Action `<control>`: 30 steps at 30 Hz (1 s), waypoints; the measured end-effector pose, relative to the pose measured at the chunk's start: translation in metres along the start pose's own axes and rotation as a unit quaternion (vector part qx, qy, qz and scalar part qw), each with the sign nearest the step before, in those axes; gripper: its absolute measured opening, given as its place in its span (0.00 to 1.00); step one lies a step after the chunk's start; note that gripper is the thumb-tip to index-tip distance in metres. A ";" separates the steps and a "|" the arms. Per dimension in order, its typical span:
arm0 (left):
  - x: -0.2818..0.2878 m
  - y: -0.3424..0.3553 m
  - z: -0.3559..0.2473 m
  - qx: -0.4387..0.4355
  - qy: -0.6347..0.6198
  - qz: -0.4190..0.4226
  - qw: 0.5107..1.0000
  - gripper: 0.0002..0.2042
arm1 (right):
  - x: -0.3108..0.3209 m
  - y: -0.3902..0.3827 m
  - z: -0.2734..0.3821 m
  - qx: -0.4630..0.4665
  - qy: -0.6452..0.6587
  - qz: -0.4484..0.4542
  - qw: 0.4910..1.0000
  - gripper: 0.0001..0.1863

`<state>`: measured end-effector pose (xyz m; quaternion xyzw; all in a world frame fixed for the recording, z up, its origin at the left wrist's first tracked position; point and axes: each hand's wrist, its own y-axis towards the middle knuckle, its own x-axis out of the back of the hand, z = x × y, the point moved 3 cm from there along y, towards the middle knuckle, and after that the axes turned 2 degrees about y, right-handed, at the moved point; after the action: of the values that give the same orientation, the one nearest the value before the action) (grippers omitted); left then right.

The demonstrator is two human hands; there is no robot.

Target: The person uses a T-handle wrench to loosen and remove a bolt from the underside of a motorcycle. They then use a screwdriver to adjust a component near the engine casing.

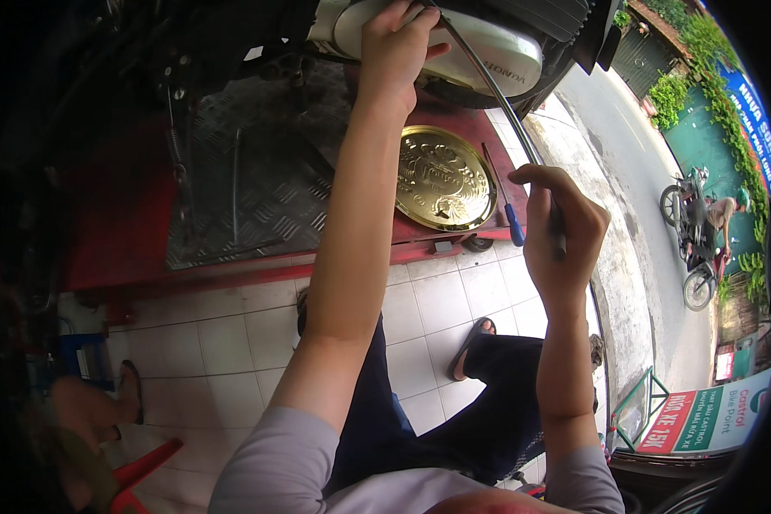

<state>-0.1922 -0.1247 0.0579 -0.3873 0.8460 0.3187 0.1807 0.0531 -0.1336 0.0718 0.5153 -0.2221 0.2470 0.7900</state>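
Bar (493, 81), slim and dark, is slanting in front of a silver casing (454, 43) and out past the right end of a low red bench (111, 257). Its long axis is running from the top edge down and rightward, far end pointing up-left, black handle end pointing back toward the wearer. Right hand (565, 223) is gripping the handle, fingers curled round, the butt showing at the palm. Left hand (400, 43) is reaching up to the far end and seems to be touching it; the top edge is cutting off the fingers there, so I cannot tell whether that grip is closed. Whatever the bar's head is meeting is lying out of sight. Left forearm is covering part of a black ridged plate (270, 171) and clipping the left rim of a gold round tray (444, 176). Screwdriver (514, 224) is lying just right of the tray, blue handle pointing toward the wearer. Thin rod (236, 184) is lying on the plate. Deep shadow is swallowing the machine parts at upper left.
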 end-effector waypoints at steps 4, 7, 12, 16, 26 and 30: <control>-0.006 0.001 -0.004 -0.006 -0.010 0.046 0.999 0.21 | 0.007 0.009 0.012 0.015 -0.018 0.005 1.000 0.10; -0.007 0.002 -0.005 0.001 -0.024 0.035 0.999 0.20 | 0.014 0.018 0.020 0.031 -0.028 0.011 0.999 0.09; -0.012 -0.001 -0.006 0.012 -0.041 0.028 0.999 0.17 | 0.028 0.036 0.038 0.035 -0.076 0.055 0.995 0.09; -0.011 0.001 -0.006 -0.003 -0.057 0.049 0.997 0.13 | 0.029 0.043 0.046 0.038 -0.068 0.049 0.996 0.11; -0.025 -0.045 0.002 0.145 -0.181 0.160 0.960 0.11 | 0.004 0.045 0.023 -0.040 0.030 0.022 0.998 0.09; -0.019 -0.060 0.002 0.168 -0.313 0.288 0.890 0.09 | -0.015 0.031 0.007 -0.229 0.488 0.064 0.840 0.11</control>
<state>-0.1338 -0.1431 0.0425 0.0291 0.8611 0.3147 0.3983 0.0213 -0.1321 0.0868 0.1170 0.1091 0.4586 0.8741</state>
